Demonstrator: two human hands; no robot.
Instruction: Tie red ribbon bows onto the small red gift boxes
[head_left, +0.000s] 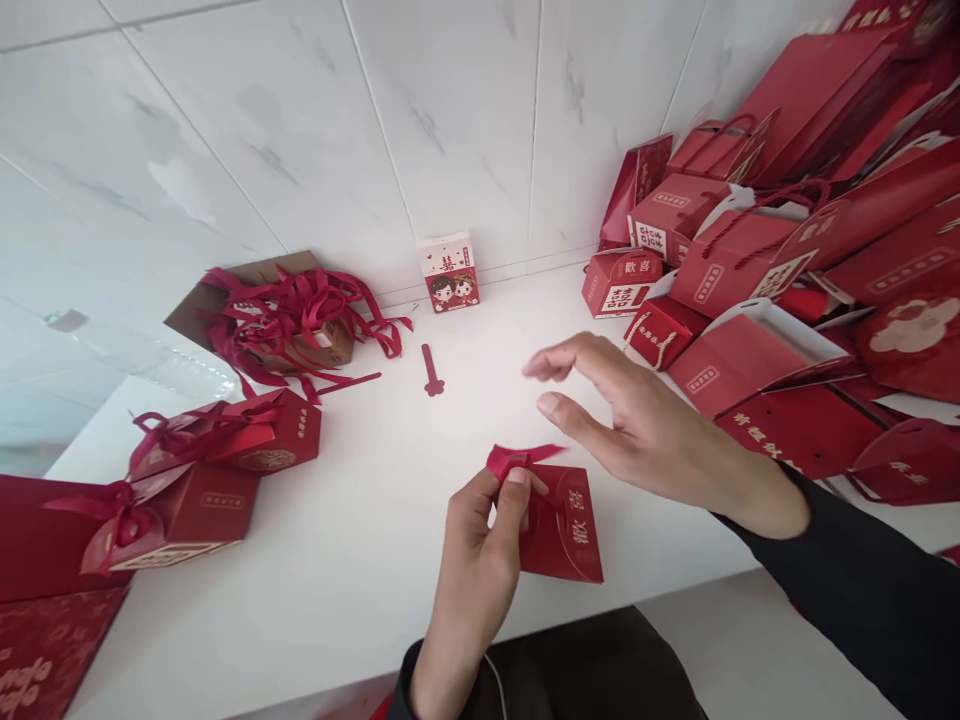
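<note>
Near the front edge of the white table, my left hand (487,550) pinches a red ribbon (513,460) at the top of a small red gift box (566,535). Gold characters show on the side of that box. One ribbon end sticks out to the right above it. My right hand (622,410) is raised to the right of the box, touching nothing, with thumb and fingers apart. Beyond my hands a dark red strip with a flower-shaped end (430,372) lies flat on the table.
A cardboard box (259,262) overflowing with red ribbons stands at the back left. Two ribbon-tied red boxes (195,500) sit left. A small printed box (452,275) stands by the tiled wall. Many red gift boxes (750,350) are piled along the right.
</note>
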